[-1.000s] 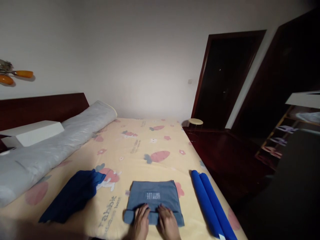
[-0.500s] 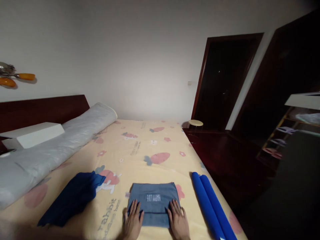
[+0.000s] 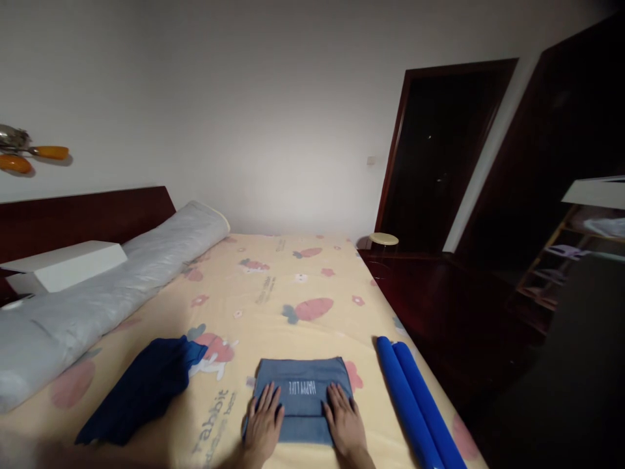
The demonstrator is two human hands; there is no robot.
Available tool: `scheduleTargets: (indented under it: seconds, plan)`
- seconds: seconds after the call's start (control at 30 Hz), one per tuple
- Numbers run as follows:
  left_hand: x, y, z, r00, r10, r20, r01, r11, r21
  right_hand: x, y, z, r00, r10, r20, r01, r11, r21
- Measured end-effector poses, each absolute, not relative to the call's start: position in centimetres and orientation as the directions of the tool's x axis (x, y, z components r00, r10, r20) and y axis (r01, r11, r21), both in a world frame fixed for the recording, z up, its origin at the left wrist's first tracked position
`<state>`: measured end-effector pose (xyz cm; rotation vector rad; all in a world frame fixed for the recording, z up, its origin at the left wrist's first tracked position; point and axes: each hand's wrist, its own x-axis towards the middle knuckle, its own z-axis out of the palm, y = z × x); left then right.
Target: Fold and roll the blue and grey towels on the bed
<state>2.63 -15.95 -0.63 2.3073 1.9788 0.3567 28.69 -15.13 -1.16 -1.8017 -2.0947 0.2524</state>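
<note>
A folded grey-blue towel (image 3: 301, 381) with small white lettering lies on the yellow patterned bed sheet (image 3: 273, 293) near the bed's front edge. My left hand (image 3: 264, 423) rests flat on its left part, fingers spread. My right hand (image 3: 344, 422) presses flat on its right part. Neither hand grips anything. A crumpled dark blue cloth (image 3: 141, 387) lies to the left of the towel. Two bright blue rolls (image 3: 415, 407) lie side by side to its right, near the bed's right edge.
A long grey bolster (image 3: 107, 286) lies along the dark wooden headboard (image 3: 73, 215) at the left, with a white box (image 3: 63, 264) beside it. A small round stool (image 3: 383, 240) stands by a dark doorway (image 3: 434, 156). Shelves (image 3: 561, 273) stand at the right.
My hands moved apart from the towel's near edge middle to lie flat on its left and right sides. The towel now looks shorter, its near fold flattened.
</note>
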Motion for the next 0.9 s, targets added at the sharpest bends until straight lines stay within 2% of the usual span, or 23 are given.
scheduleTargets:
  seconds: [0.17,0.33,0.4,0.57,0.67,0.8,0.9]
  plan:
    - [1.0,-15.9,0.1,0.046,0.993,0.105,0.985,-0.063,0.163,30.8,-14.9,-3.2,-0.057,0.979,0.198,0.933,0.123,-0.337]
    - [2.5,-16.0,-0.1,-0.067,0.977,0.202,0.995,0.052,0.081,29.8,-15.0,-4.7,-0.003,0.947,0.320,0.965,0.087,-0.247]
    - [3.6,-16.2,-0.3,-0.083,0.973,0.214,0.993,0.062,0.101,28.7,-15.3,-4.5,-0.016,0.941,0.338,0.962,0.107,-0.252]
    - [7.0,-16.0,-0.4,0.199,0.979,0.055,0.941,-0.206,0.270,24.6,-16.4,-1.3,-0.344,0.928,0.144,0.826,0.371,-0.423]
    - [8.0,-15.1,-0.6,0.261,0.965,-0.022,0.917,-0.241,0.319,22.4,-15.9,0.5,-0.433,0.898,0.077,0.773,0.414,-0.481]
    - [7.0,-13.5,-1.0,0.269,0.961,-0.062,0.919,-0.237,0.316,22.0,-14.2,0.3,-0.395,0.918,0.043,0.804,0.367,-0.467]
    - [5.6,-12.9,-0.8,0.083,0.996,-0.015,0.969,-0.078,0.234,23.7,-12.6,-1.1,-0.193,0.979,0.064,0.887,0.202,-0.415]
